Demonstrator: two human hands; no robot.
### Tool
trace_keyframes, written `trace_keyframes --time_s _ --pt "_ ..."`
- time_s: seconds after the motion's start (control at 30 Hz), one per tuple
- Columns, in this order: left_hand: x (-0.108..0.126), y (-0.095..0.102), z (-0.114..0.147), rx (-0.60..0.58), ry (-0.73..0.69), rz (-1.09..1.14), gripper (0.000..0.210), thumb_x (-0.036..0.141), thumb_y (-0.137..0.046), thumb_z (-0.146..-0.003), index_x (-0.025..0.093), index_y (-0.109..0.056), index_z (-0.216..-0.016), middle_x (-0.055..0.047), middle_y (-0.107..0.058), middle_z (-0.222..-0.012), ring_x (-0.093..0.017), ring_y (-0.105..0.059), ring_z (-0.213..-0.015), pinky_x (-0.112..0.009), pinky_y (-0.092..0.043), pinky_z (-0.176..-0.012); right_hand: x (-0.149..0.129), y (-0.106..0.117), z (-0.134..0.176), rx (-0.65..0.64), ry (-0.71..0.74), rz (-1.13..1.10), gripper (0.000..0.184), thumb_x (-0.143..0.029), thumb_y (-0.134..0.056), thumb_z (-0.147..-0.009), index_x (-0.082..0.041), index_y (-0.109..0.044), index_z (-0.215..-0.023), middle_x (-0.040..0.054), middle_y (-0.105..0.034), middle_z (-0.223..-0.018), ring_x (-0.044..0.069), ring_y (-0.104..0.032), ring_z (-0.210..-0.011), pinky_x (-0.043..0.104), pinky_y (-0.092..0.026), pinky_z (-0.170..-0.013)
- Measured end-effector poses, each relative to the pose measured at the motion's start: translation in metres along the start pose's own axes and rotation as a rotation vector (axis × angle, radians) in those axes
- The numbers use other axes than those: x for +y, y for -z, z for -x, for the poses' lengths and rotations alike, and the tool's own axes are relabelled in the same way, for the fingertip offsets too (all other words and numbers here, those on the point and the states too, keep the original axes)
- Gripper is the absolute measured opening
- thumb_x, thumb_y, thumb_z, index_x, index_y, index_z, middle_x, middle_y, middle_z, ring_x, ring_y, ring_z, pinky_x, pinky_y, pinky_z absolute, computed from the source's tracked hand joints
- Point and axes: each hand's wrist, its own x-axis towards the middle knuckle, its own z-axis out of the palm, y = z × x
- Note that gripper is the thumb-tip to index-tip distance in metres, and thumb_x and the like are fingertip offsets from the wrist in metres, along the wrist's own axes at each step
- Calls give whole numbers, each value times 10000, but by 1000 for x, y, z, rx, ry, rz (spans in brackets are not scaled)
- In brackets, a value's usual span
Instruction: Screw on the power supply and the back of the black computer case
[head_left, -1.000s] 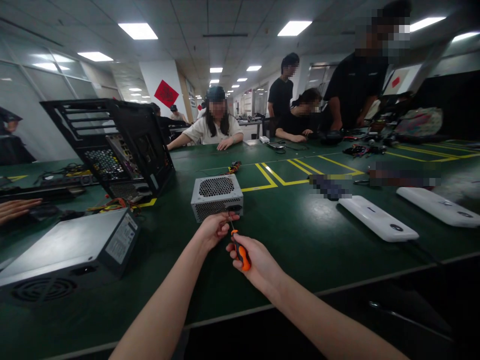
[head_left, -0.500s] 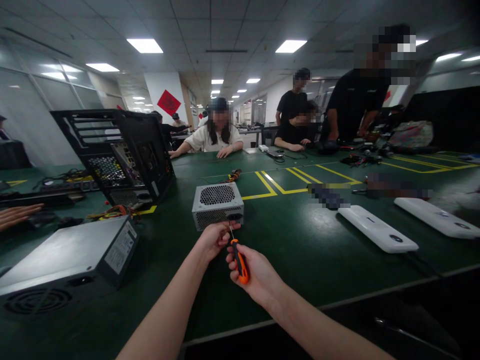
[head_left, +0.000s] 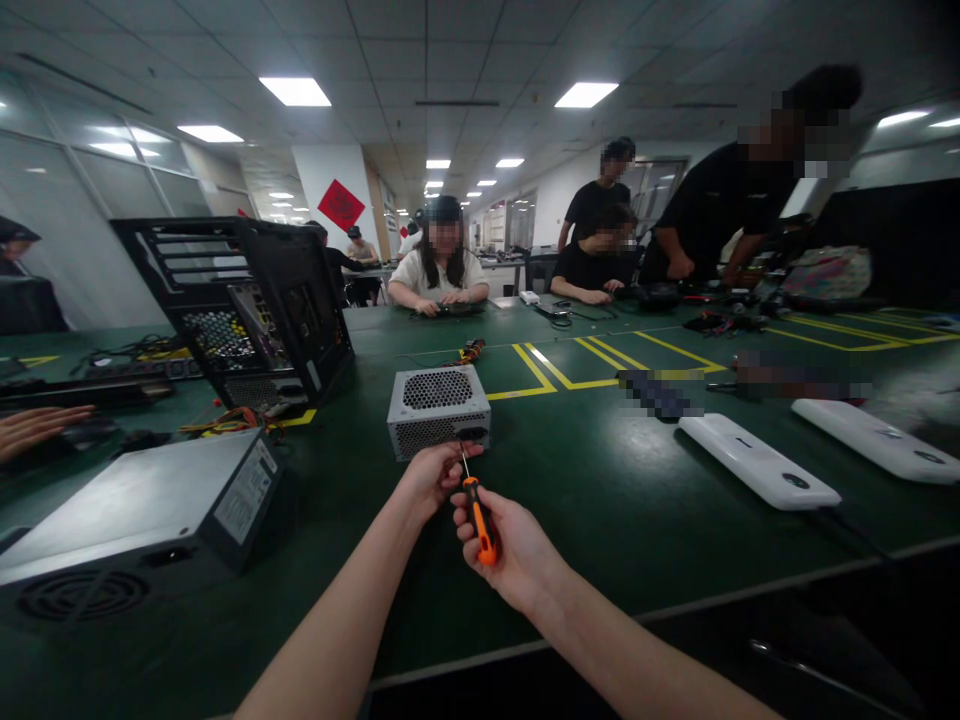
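A grey metal power supply unit (head_left: pixel 439 392) sits on the green table in front of me, vented side up. My right hand (head_left: pixel 504 540) is wrapped around the orange and black handle of a screwdriver (head_left: pixel 481 520). Its thin shaft slants up to the unit's near face, by the dark socket. My left hand (head_left: pixel 431 482) is at that same face, beside the shaft. One of its fingers reaches along the metal and the others are curled; whatever they pinch is too small or hidden to make out. The screwdriver's tip is also hard to see.
A larger power supply (head_left: pixel 142 500) lies at the left, with an open black computer case (head_left: pixel 247 310) behind it. Another person's hand (head_left: pixel 45 430) rests at the left edge. Two white power banks (head_left: pixel 757 460) lie at the right. Across the table sits a person (head_left: pixel 439 270).
My hands and the screwdriver keep nearly the same pose at the power supply. The person across has drawn both hands together over a dark object. The view has shifted slightly.
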Motion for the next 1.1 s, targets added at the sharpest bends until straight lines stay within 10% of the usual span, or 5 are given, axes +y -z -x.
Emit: trace_keyframes --time_s 0.3,0.57,0.83,1.1 --pt "-5 3 -7 22 -53 22 153 98 -446 -734 44 -554 -829 -136 -614 -922 23 -264 -349 -134 -153 -292 2 1 5 15 185 36 64 -41 -518 -724 -104 -522 -724 34 -562 -621 49 -496 -483 103 -339 -380" --pt "-7 4 -8 14 -88 38 134 111 -487 -722 51 -556 -820 -157 -611 -927 14 -312 -380 -125 -184 -299 -5 10 -1 -6 164 16 169 -188 -414 -790 -94 -524 -702 44 -532 -587 34 -398 -387 111 -228 -293" --pt "-6 3 -8 19 -98 30 124 98 -500 -710 54 -556 -812 -147 -617 -898 11 -327 -391 -121 -196 -311 -1 11 6 54 464 160 248 21 -573 -576 -107 -564 -787 -17 -561 -675 42 -493 -525 145 -423 -502" --pt "-11 6 -14 60 -115 27 118 112 -497 -707 50 -581 -763 -125 -625 -823 4 -334 -387 -133 -192 -316 3 7 9 -5 227 20 115 -47 -490 -738 -79 -575 -809 61 -598 -694 115 -579 -642 232 -467 -563"
